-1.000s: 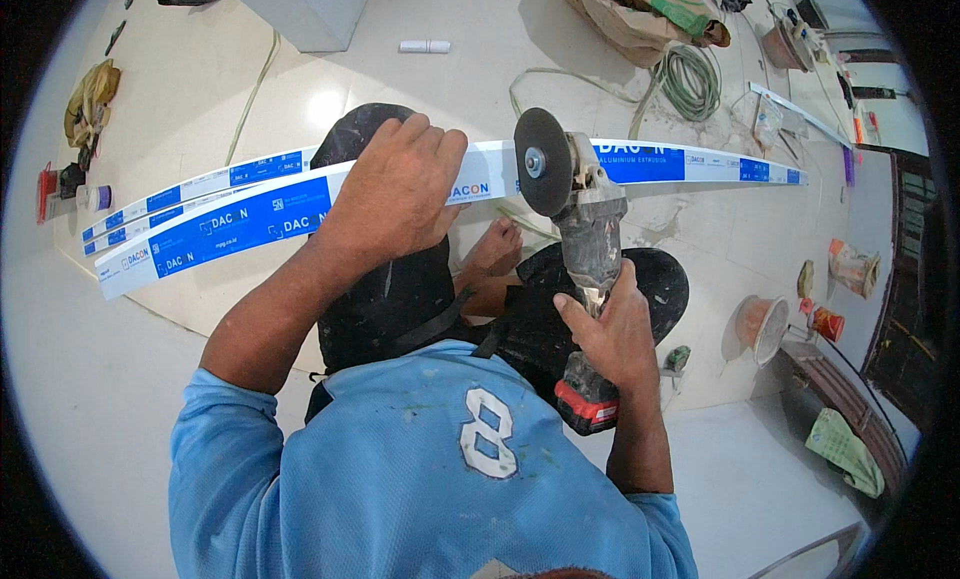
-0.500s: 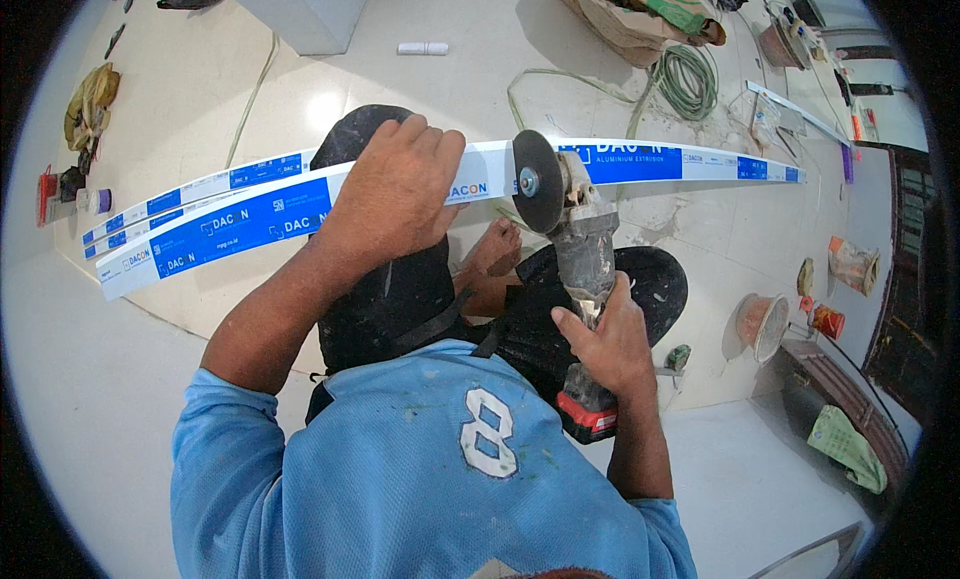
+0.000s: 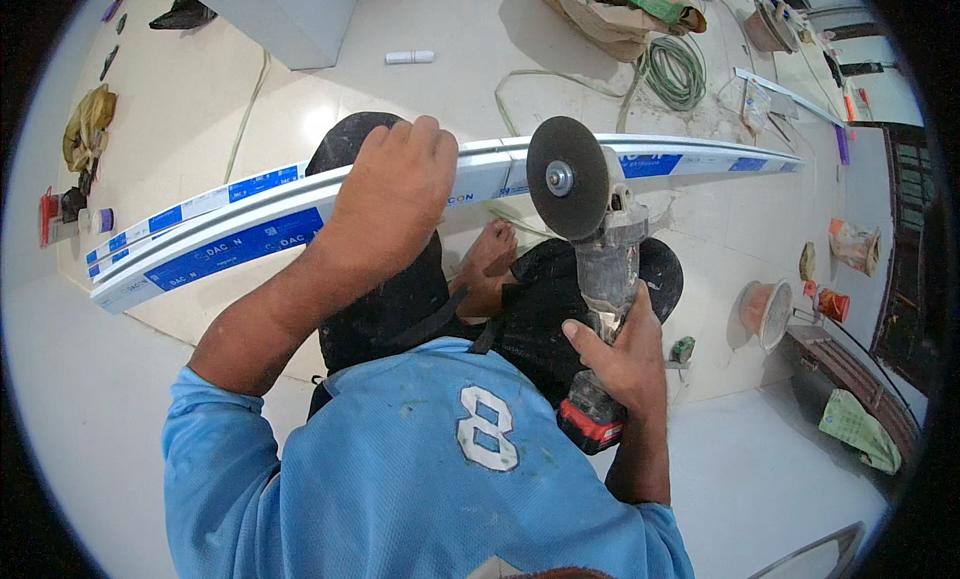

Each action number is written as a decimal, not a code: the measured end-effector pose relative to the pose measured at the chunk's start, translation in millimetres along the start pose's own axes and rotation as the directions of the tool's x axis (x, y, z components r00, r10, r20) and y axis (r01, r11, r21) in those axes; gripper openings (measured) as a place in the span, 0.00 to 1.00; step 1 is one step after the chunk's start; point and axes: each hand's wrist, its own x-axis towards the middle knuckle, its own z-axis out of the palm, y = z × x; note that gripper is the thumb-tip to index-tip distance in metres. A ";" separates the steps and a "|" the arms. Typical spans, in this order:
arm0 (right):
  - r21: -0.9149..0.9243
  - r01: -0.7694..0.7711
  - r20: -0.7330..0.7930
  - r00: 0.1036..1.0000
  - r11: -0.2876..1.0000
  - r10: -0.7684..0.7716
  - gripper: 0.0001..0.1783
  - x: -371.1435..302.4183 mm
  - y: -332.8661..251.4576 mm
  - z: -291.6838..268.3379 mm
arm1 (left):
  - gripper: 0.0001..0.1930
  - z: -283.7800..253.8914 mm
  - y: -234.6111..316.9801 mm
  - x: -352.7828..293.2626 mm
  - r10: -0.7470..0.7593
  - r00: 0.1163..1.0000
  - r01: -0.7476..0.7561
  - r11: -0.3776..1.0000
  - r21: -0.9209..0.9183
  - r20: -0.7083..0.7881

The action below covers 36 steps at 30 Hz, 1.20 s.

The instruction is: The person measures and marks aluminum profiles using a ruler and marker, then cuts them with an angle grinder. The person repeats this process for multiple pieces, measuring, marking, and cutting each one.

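Note:
My left hand (image 3: 395,194) is closed around a long white aluminium profile (image 3: 235,241) with blue-and-white protective film. The profile lies across in front of my knees, its narrow edge showing upward. A thin line crosses it just right of my left hand. In my right hand (image 3: 628,354) is a cordless angle grinder (image 3: 608,269), gripped by its body above the red-and-black battery. Its dark cutting disc (image 3: 568,177) covers part of the profile from this view; I cannot tell whether they touch. My thumb lies along the grinder's body.
More filmed strips (image 3: 205,201) lie beyond the profile's left part. A coiled green hose or cable (image 3: 673,74) and a brown paper sack (image 3: 580,19) are on the tiled floor ahead. A bucket (image 3: 766,314) stands to the right. My bare foot (image 3: 492,249) is below the profile.
The profile has been turned in my left hand, so its narrow edge now shows. The grinder has shifted right, and its disc shows more face-on. A cut line is now visible beside it.

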 end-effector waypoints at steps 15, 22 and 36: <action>-0.040 -0.019 0.041 0.999 0.999 0.021 0.36 -7.8 10.9 9.8 | 0.11 6.0 -3.7 16.7 0.035 0.996 -0.040 0.997 -0.068 -0.083; -0.076 0.056 0.015 0.998 0.996 -0.055 0.36 -5.2 15.0 12.7 | 0.11 9.6 -0.8 15.8 0.017 0.998 -0.020 0.999 -0.045 -0.061; -0.045 0.030 0.050 0.998 0.999 -0.028 0.36 3.2 15.0 12.8 | 0.10 13.6 -4.0 14.1 0.048 0.993 -0.052 0.998 -0.037 -0.106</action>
